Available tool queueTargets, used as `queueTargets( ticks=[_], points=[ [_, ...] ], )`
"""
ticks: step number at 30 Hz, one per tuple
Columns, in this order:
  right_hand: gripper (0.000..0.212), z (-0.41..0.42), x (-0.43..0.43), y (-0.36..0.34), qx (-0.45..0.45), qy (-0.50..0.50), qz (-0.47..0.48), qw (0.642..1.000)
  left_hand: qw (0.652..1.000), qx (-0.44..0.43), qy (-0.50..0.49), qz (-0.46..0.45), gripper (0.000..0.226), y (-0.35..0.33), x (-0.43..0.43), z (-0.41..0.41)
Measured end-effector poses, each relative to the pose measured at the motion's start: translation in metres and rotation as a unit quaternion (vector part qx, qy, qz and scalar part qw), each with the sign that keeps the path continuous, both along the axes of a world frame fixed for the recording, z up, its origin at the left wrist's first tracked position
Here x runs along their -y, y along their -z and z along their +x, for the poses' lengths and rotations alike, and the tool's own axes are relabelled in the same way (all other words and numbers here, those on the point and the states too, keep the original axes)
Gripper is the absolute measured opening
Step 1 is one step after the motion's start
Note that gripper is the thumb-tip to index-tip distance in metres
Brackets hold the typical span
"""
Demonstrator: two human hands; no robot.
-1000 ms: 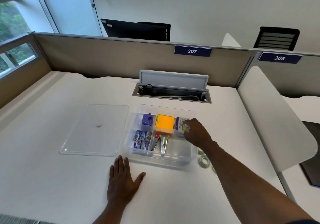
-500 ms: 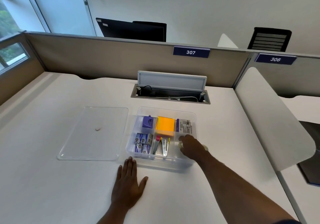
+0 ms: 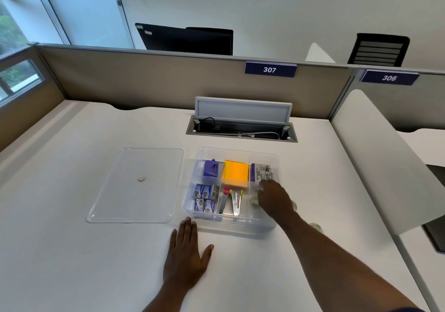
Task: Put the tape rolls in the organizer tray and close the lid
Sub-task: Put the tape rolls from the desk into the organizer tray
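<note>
The clear organizer tray (image 3: 228,225) stands in the middle of the white desk, with its flat clear lid (image 3: 137,186) lying beside it on the left. My right hand (image 3: 274,198) hovers over the tray's right compartment, back up and fingers bent down. One clear tape roll (image 3: 254,200) lies in that compartment just left of the hand, apart from the fingers. Two more tape rolls (image 3: 294,206) (image 3: 315,227) sit on the desk right of the tray, partly hidden by my forearm. My left hand (image 3: 186,258) rests flat on the desk in front of the tray.
The tray also holds a purple sharpener (image 3: 211,168), orange sticky notes (image 3: 236,173), staple boxes (image 3: 204,197), staplers (image 3: 232,202) and a labelled pack (image 3: 262,172). An open cable hatch (image 3: 240,131) lies behind the tray. A white divider panel (image 3: 375,162) bounds the desk on the right.
My right hand carried a tape roll down from above the tray into the right front compartment. The roll now lies there beside the hand. The left hand stayed flat.
</note>
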State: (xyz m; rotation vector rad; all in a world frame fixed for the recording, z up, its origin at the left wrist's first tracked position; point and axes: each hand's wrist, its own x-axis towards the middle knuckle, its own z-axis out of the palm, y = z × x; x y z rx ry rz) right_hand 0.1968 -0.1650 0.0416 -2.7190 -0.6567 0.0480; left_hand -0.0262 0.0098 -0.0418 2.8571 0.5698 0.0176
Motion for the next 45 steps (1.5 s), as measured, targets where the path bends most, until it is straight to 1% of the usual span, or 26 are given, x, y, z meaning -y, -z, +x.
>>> queueTargets(
  ticks=[3,5,6,7,9,10,14,16,18,21,25,27,30,32,34,37,40,45],
  points=[
    [0.023,0.002,0.007,-0.013,0.080,0.075,0.060,0.992,1.000,0.006,0.001,0.002,0.084,0.001,0.000,-0.001],
    [0.025,0.004,0.014,-0.024,0.101,0.164,0.117,0.974,1.000,0.008,0.002,0.003,0.085,0.002,-0.001,0.000],
    [0.027,0.005,0.020,-0.027,0.098,0.216,0.148,0.960,1.000,0.008,0.003,0.003,0.085,0.003,-0.001,-0.001],
    [0.030,0.008,0.028,-0.028,0.082,0.259,0.155,0.950,1.000,0.011,0.002,0.004,0.085,0.003,-0.001,-0.001],
    [0.032,0.014,0.047,-0.023,0.019,0.289,0.085,0.953,1.000,0.012,0.001,0.003,0.085,0.003,0.000,0.001],
    [0.033,0.016,0.056,-0.016,-0.016,0.284,0.047,0.957,1.000,0.013,0.000,-0.002,0.085,0.003,0.000,0.001],
    [0.046,0.011,0.068,0.002,-0.166,0.221,0.014,0.961,1.000,0.009,0.001,-0.005,0.085,0.001,0.000,0.000],
    [0.053,0.011,0.067,0.007,-0.204,0.178,-0.028,0.962,1.000,0.013,0.000,-0.010,0.085,-0.001,0.000,0.000],
    [0.057,0.012,0.067,0.008,-0.219,0.146,-0.047,0.964,1.000,0.012,0.003,-0.014,0.083,0.000,0.000,0.000],
    [0.052,0.010,0.070,0.008,-0.215,0.106,-0.079,0.968,1.000,0.017,0.008,-0.011,0.082,0.000,-0.001,-0.001],
    [0.033,0.006,0.069,0.010,-0.144,0.090,-0.099,0.980,1.000,0.013,0.008,-0.007,0.082,0.000,0.000,-0.001],
    [0.033,0.006,0.064,0.009,-0.109,0.129,-0.077,0.983,1.000,0.013,0.006,-0.010,0.082,0.000,-0.001,-0.001],
    [0.036,0.009,0.054,-0.001,-0.041,0.207,-0.008,0.977,1.000,0.012,0.005,-0.007,0.082,0.000,-0.001,-0.001],
    [0.037,0.012,0.049,-0.011,0.003,0.223,0.024,0.975,1.000,0.008,0.007,-0.009,0.082,0.000,-0.001,0.000],
    [0.042,0.014,0.044,-0.020,0.025,0.210,0.046,0.976,1.000,0.007,0.007,-0.013,0.081,0.001,-0.001,-0.001],
    [0.049,0.016,0.034,-0.027,0.025,0.123,0.053,0.991,1.000,0.010,0.007,-0.015,0.082,0.001,-0.001,-0.001],
    [0.049,0.013,0.023,-0.027,-0.020,0.025,0.030,0.999,1.000,0.009,0.006,-0.014,0.082,0.001,-0.002,0.000],
    [0.047,-0.001,0.010,-0.019,-0.077,-0.024,-0.006,0.997,1.000,0.013,0.004,-0.017,0.084,0.003,-0.002,0.000]
  ],
)
